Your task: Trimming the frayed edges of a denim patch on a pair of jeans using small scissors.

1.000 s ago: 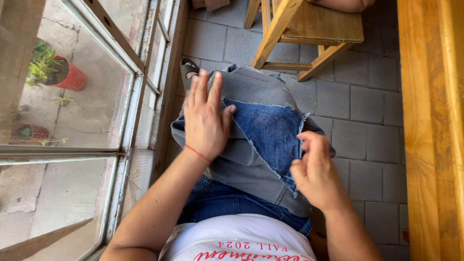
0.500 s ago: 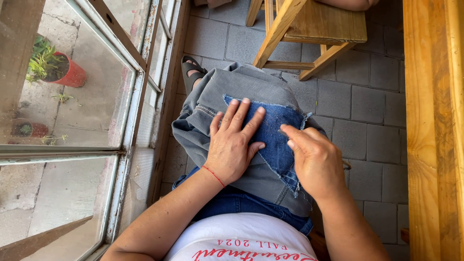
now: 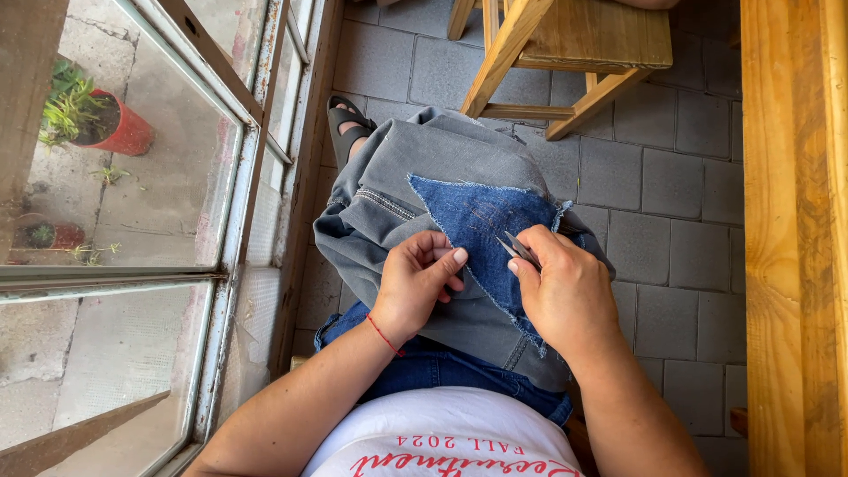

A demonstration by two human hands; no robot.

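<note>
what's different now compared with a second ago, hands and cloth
The left hand, earlier flat on the blue frayed denim patch, has slid back toward the body and curled at the patch's near edge. The right hand now pinches a small grey metal tool against the patch. The grey denim garment stays across the lap, and the wooden stool is unmoved.

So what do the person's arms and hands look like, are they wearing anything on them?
Both arms are bare, with no sleeves reaching the forearms. The left hand has a thin red string bracelet around its wrist. The right hand shows no ring, watch or bracelet. No gloves on either. The fingernails look short and unpainted.
</note>
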